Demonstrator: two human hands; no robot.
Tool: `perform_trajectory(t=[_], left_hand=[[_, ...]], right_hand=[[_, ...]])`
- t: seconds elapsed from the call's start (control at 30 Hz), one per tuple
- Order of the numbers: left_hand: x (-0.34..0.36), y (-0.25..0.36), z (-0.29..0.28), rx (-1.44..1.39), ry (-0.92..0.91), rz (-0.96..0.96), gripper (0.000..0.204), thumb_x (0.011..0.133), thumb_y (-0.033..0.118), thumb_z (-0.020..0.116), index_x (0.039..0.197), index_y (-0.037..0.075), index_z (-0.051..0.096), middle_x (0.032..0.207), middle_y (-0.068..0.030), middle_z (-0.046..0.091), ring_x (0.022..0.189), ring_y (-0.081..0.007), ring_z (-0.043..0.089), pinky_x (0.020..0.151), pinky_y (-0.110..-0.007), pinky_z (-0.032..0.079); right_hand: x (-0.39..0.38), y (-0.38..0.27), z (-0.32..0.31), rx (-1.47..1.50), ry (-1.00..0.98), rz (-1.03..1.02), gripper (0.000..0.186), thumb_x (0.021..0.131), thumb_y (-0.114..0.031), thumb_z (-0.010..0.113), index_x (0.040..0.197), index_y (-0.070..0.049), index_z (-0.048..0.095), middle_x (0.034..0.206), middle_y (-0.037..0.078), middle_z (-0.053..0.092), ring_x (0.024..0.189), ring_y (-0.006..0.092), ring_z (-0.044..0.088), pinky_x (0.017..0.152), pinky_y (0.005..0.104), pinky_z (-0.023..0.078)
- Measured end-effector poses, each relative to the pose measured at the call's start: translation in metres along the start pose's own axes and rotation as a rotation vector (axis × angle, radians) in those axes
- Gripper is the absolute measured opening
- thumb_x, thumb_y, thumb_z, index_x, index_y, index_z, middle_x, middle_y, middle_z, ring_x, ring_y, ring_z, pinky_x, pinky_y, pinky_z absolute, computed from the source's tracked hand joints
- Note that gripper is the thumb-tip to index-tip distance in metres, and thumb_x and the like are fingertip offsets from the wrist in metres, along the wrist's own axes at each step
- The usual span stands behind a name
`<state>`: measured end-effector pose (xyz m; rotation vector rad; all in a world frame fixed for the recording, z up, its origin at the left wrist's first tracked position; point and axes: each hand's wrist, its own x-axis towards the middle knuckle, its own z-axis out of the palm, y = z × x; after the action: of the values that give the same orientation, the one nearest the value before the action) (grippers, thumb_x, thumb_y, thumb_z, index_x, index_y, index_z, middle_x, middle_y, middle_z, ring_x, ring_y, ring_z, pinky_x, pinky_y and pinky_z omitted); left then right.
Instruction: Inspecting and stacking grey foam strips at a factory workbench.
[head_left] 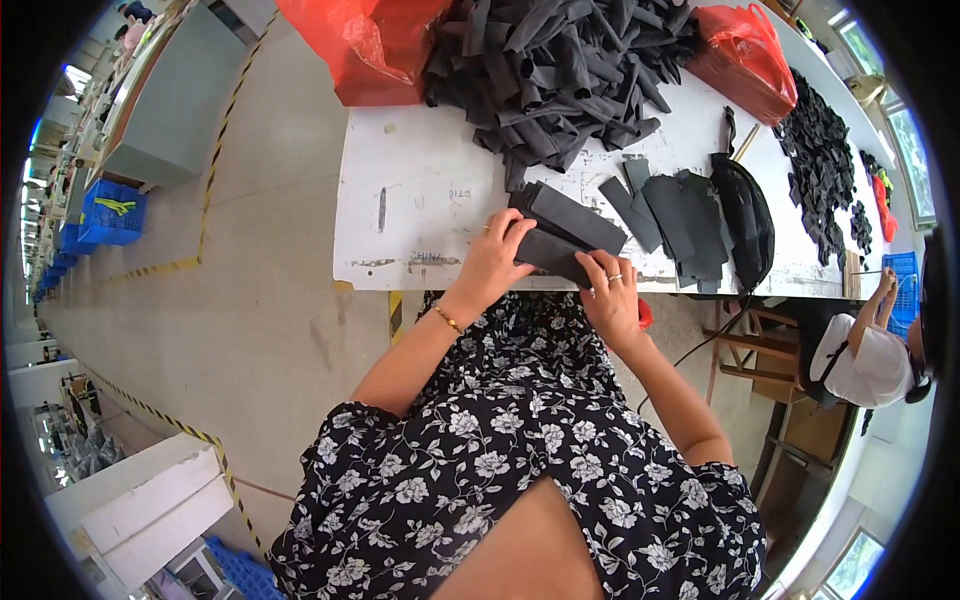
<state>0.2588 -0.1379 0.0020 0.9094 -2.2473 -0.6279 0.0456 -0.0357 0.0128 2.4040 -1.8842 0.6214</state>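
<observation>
At the table's near edge, a flat dark strip (550,257), seemingly cloth, lies between my two hands. My left hand (492,260) grips its left end, thumb and fingers bent over it. Its right end is pinched by my right hand (608,290), which wears rings. Just beyond lies a second dark strip stack (572,218), close to the fingers. Several flat dark pieces (692,225) overlap to the right of it. A large heap of dark folded strips (560,85) covers the far middle of the white table (410,190).
Red plastic bags (370,50) stand either side of the heap. A black curved object (748,225) lies at the right, a cord running below it. Farther right are a pile of small dark pieces (815,165) and another person (865,350). Blue crates (112,212) stand left.
</observation>
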Motion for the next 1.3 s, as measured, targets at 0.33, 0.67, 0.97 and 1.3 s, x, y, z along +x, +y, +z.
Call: perform_trajectory(t=[0.33,0.67,0.97,1.3], left_hand=[[0.016,0.013,-0.005,-0.073,0.235,-0.041,0.064,0.077,0.023,0.077,0.133,0.010,0.047,0.132,-0.0128,0.045,0.127,-0.0321,0.041,0.102,-0.047,0.035],[0.015,-0.017,0.028,0.158,-0.119,-0.042,0.059,0.096,0.029,0.051,0.147,0.008,0.031,0.155,-0.0128,0.023,0.142,-0.0415,0.019,0.112,-0.058,0.021],[0.023,-0.013,0.028,0.267,-0.177,-0.096,0.061,0.094,0.025,0.051,0.144,-0.003,0.031,0.154,-0.0204,0.020,0.140,-0.0510,0.016,0.113,-0.058,0.021],[0.033,0.008,0.000,0.363,-0.160,-0.113,0.063,0.093,0.034,0.055,0.147,0.010,0.033,0.156,-0.0144,0.020,0.141,-0.0454,0.019,0.109,-0.063,0.022]], right_hand=[[0.013,-0.005,-0.011,-0.001,0.164,0.086,0.064,0.081,-0.025,0.072,0.135,-0.007,0.044,0.139,0.015,0.039,0.122,0.0363,0.041,0.101,0.0485,0.031],[0.054,-0.005,0.044,-0.045,-0.127,0.210,0.070,0.095,-0.055,0.038,0.144,-0.006,0.037,0.151,0.017,0.031,0.141,0.0349,0.026,0.112,0.0575,0.016],[0.060,0.001,0.047,0.011,-0.171,0.202,0.066,0.095,-0.049,0.042,0.145,-0.006,0.036,0.152,0.018,0.028,0.141,0.0354,0.024,0.113,0.0555,0.013],[0.069,0.028,-0.019,0.160,0.088,0.221,0.051,0.092,-0.033,0.057,0.136,-0.010,0.046,0.143,0.016,0.040,0.132,0.0358,0.036,0.107,0.0504,0.027]])
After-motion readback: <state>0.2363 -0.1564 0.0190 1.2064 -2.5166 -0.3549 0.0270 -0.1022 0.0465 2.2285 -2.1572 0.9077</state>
